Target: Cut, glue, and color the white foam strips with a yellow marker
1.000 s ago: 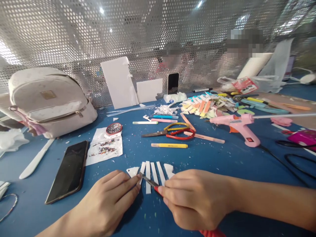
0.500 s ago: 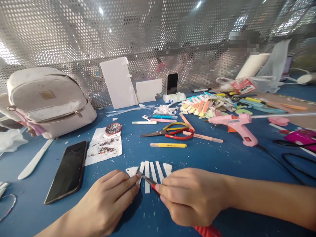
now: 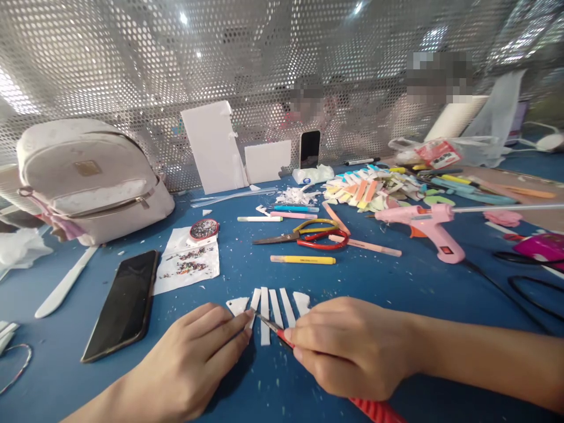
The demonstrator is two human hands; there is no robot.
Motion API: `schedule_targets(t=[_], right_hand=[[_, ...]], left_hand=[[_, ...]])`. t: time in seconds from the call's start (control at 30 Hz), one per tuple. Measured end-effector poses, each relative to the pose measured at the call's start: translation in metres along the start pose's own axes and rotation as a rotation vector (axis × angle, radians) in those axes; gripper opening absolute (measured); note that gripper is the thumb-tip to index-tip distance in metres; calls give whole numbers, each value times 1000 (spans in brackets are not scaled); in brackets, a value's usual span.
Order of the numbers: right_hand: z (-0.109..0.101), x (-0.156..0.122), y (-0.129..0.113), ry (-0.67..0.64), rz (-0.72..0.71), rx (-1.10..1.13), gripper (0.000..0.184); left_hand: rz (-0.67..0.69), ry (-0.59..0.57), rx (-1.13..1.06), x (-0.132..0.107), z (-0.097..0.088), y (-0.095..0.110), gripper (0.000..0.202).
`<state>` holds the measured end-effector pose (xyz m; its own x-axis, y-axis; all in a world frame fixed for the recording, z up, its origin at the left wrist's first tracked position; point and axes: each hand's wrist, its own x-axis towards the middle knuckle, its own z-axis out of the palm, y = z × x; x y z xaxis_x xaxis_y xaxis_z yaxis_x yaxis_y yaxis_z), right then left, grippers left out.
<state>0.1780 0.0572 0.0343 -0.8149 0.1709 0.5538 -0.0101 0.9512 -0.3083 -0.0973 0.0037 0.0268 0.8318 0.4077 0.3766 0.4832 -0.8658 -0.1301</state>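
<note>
Several narrow white strips [image 3: 265,317] lie fanned out on the blue table between my hands, with a white corner piece [image 3: 238,305] at the left end and another white piece [image 3: 302,302] at the right. My left hand [image 3: 198,346] rests beside the leftmost strip [image 3: 255,299], its fingertips pressing on the strip's near end; the thumb is hidden. Closed in my right hand [image 3: 352,346] is a red-handled tool [image 3: 282,335] with a narrow pointed metal tip. That tip meets the leftmost strip by my left fingertips. Its ribbed red end shows below my palm; its exact kind is unclear.
Beyond lie a yellow marker [image 3: 304,259], scissors [image 3: 286,237] with red and yellow handles, and a pink glue gun [image 3: 427,223] with a trailing cable. To the left are a phone [image 3: 121,305], a sheet with glitter [image 3: 165,279], a white plastic knife [image 3: 66,285] and a backpack [image 3: 92,182].
The tool's tip has shifted slightly right and down, off the left corner piece's edge onto the leftmost strip. My left hand keeps its place; the whole view has drifted a little.
</note>
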Motion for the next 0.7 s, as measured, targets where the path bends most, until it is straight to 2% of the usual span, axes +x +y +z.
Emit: schedule_targets(t=[0.4, 0.57, 0.7], right_hand=[[-1, -1, 0, -5, 23, -30, 20], [-11, 0, 3, -26, 65, -21, 22], [-24, -4, 15, 27, -66, -214, 17]], left_hand=[[-5, -13, -15, 1, -1, 0, 37], [-11, -3, -20, 1, -2, 0, 37], [-84, 39, -126, 3, -2, 0, 32]])
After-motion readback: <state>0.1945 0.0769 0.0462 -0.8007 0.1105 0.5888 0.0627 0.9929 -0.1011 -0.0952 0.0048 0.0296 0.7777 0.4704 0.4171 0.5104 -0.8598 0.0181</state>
